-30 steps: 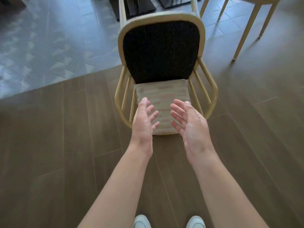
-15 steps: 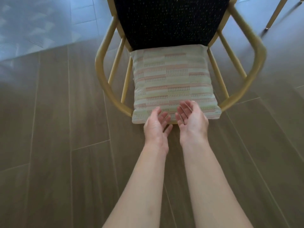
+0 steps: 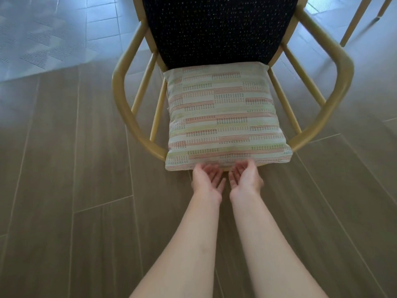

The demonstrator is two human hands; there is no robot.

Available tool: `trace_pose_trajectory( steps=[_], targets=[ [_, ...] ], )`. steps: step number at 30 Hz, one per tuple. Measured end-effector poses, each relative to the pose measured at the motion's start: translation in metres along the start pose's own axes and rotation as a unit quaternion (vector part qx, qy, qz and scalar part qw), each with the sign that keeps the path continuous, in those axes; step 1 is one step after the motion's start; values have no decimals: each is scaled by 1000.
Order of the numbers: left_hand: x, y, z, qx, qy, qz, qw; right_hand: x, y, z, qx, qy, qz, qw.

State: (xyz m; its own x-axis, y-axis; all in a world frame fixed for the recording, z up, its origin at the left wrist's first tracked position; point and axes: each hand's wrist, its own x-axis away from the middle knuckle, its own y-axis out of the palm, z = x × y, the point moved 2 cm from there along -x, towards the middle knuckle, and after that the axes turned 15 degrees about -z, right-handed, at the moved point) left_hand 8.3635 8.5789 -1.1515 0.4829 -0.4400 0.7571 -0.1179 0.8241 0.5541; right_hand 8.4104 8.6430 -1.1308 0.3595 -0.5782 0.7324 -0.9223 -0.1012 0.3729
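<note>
Cushion [image 3: 225,117], flat on chair [image 3: 120,89] seat; left hand [image 3: 207,179] and right hand [image 3: 245,178] palm-up at its front edge, grip apart, empty; risk: lifted by that edge alone, it may sag and slip.

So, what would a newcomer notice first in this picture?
The striped cushion lies on the seat of the yellow-framed armchair, in the middle of the view. Just below it, the left hand and the right hand, both open with palms up, reach its front edge.
</note>
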Motion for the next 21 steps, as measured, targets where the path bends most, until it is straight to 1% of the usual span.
trace_pose_trajectory(
  steps=[2, 4, 9, 12, 17, 21],
  targets=[
    [-13, -16, -12, 15, -13, 25, 999, -8, -7, 11, 9, 23, 4, 1000],
    [-25, -27, -22, 15, -13, 45, 999, -16, -13, 21, 3, 44, -8, 999],
    [-40, -28, -26, -42, -4, 58, 997, -35, -19, 25, 10, 42, -28, 999],
    [-49, -27, -23, -59, 10, 55, 997, -50, -22, 23, 9, 30, -30, 999],
    [-68, -25, -17, -52, 38, 34, 997, -71, -26, 19, -21, 7, -74, 997],
    [-76, -33, -17, -51, 29, 18, 998, -88, -30, 21, -44, 16, -68, 997]
  ],
)
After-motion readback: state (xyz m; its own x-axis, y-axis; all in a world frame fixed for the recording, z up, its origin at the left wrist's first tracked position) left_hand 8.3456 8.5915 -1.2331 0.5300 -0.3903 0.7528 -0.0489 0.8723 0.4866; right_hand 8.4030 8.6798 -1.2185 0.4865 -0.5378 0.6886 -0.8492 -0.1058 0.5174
